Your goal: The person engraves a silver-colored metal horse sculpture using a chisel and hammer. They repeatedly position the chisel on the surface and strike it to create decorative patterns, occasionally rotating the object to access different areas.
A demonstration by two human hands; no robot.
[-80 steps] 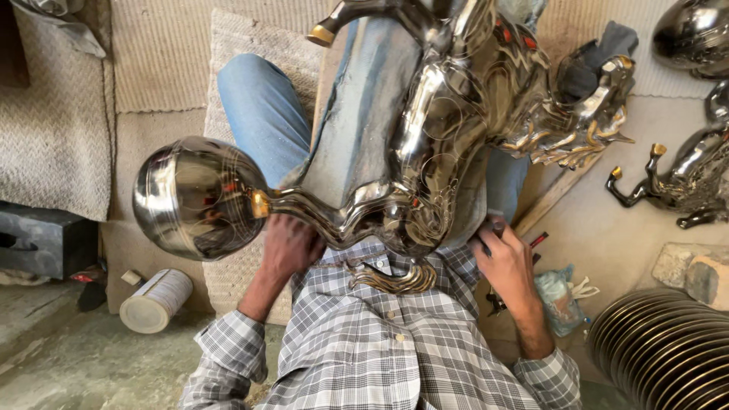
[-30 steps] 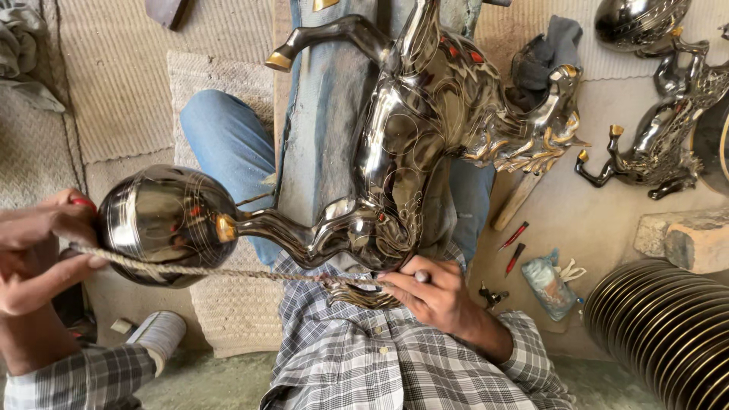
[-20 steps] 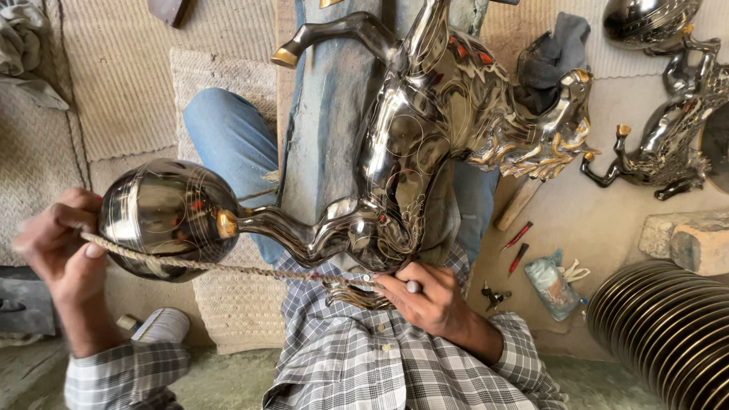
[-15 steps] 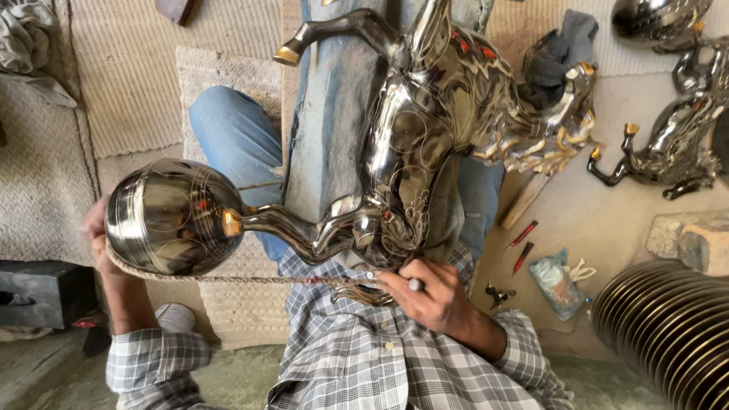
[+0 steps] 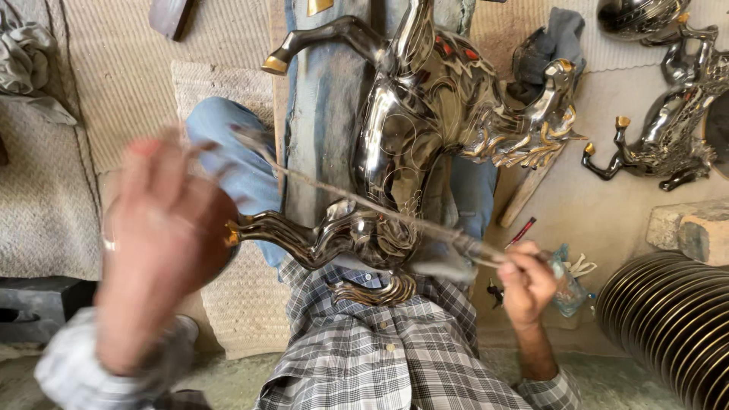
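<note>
The right hand [image 5: 526,279] pinches one end of a thin strip [image 5: 380,206] between thumb and fingertips, low beside the person's checked shirt [image 5: 380,357]. The left hand [image 5: 163,243] is raised close to the camera and heavily blurred; its fingers look curled around the strip's other end, but the exact closure cannot be told. Between the two hands the strip runs taut on a diagonal across the polished metal horse figure [image 5: 425,129], which lies on the person's lap over the blue jeans [image 5: 235,159], its curved base [image 5: 319,235] toward the chest and its gold-tipped hoof [image 5: 275,64] pointing away. Probable faults from here: the strip slips out of the right-hand pinch if tension rises faster than the grip — the free end would whip across the figure. The figure rests unclamped, so a hard sideways pull could roll it off the lap toward the stacked metal plates [image 5: 668,319] or the second horse figure [image 5: 661,140] on the floor. A strip that wanders off its line could catch on the ornate gold mane [image 5: 524,144] — fraying or snapping there.
</note>
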